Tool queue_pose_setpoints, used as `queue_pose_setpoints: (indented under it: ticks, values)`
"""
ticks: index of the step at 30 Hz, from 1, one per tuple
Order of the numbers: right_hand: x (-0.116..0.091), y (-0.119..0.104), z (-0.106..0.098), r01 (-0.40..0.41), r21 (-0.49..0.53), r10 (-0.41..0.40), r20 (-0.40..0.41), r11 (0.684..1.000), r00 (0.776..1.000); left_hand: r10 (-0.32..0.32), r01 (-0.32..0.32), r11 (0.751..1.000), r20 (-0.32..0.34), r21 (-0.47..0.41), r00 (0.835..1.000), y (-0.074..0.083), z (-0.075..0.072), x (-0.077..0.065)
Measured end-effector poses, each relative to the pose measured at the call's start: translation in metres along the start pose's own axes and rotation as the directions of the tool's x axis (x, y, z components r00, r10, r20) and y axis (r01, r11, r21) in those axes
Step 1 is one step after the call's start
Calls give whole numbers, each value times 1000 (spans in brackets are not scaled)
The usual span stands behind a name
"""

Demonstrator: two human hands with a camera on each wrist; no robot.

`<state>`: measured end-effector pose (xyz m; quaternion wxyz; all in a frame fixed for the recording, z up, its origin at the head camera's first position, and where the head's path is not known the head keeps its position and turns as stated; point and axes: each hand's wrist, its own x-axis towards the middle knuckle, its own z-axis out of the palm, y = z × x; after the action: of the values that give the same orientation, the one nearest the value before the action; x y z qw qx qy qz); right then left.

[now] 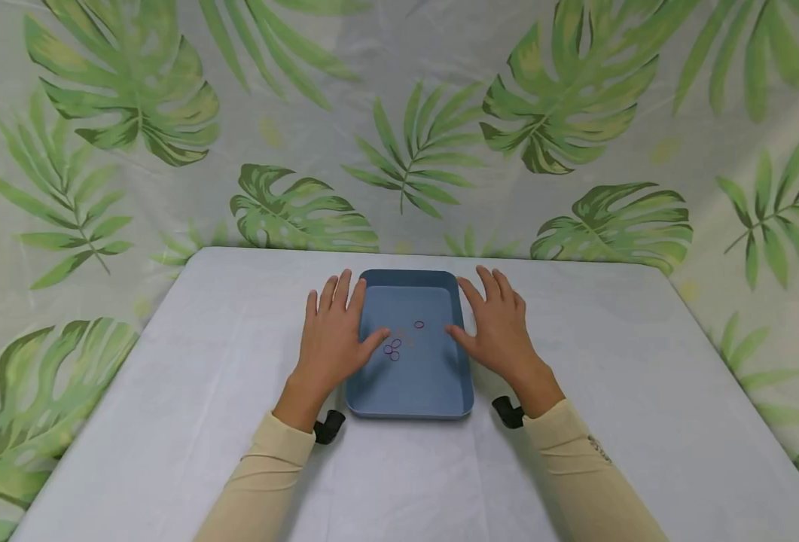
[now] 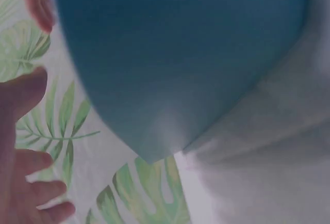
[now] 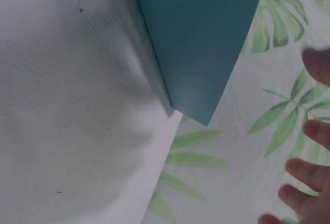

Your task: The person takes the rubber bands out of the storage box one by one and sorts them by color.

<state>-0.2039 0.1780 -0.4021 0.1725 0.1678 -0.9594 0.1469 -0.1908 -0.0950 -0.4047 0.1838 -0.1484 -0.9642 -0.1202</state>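
A blue rectangular tray [image 1: 409, 393] lies on the table between the two hands. Several small thin rings, which look like rubber bands, lie in it: a dark pink ring [image 1: 419, 324] apart, a cluster of purplish-red rings [image 1: 396, 343] and fainter orange ones. My left hand [image 1: 329, 339] is held over the tray's left edge, fingers extended and thumb over the inside. On the other side, my right hand [image 1: 502, 331] spreads its fingers by the right edge, thumb reaching inward. Neither hand holds anything. In the wrist views, the left thumb [image 2: 31, 92] and right thumb [image 3: 317, 64] stand apart from the tray wall.
A white cloth [image 1: 236, 376] covers the table. Behind it hangs a pale curtain [image 1: 433, 45] printed with green leaves. Black wrist-worn devices [image 1: 329, 427] sit at both cuffs, close to the tray's near corners.
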Motion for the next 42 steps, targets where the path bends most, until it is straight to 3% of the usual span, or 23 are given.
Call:
queue_pose_setpoints:
  ticks: [4,7,13,19,21,23,27,29,31,33,35,42]
  values:
    - [1,5,1,41,92,-35,-73,995,997,42,-55,983,-78,-176,996,-2,-3,0]
    - [0,9,0,57,149,-45,-85,987,995,42,-65,969,-99,-237,994,-5,-5,-1]
    - [0,13,-1,25,196,-19,-36,980,999,-11,27,925,45,-379,999,-15,-7,2]
    - [0,21,-1,5,240,-4,-1,971,1000,-67,154,863,193,-481,979,-32,2,11]
    - [0,25,-1,-10,258,5,18,966,1000,-109,233,828,260,-510,959,-40,8,14]
    - [0,28,-2,-21,280,12,32,960,999,-157,324,771,328,-549,931,-48,13,17]
    - [0,33,-5,-31,332,14,52,943,999,-229,463,603,416,-649,880,-60,21,24]
    - [0,38,-5,-45,352,24,64,935,998,-247,501,521,440,-691,863,-62,24,28]
    - [1,42,-5,-72,377,43,85,923,995,-264,528,460,458,-714,849,-64,27,31]
    - [2,46,-3,-105,405,65,112,908,992,-273,549,419,477,-723,836,-65,29,33]
    - [3,50,-2,-133,424,81,137,896,987,-283,568,394,492,-723,823,-64,32,35]
    - [7,57,2,-145,409,79,172,901,982,-271,578,376,510,-725,816,-59,38,37]
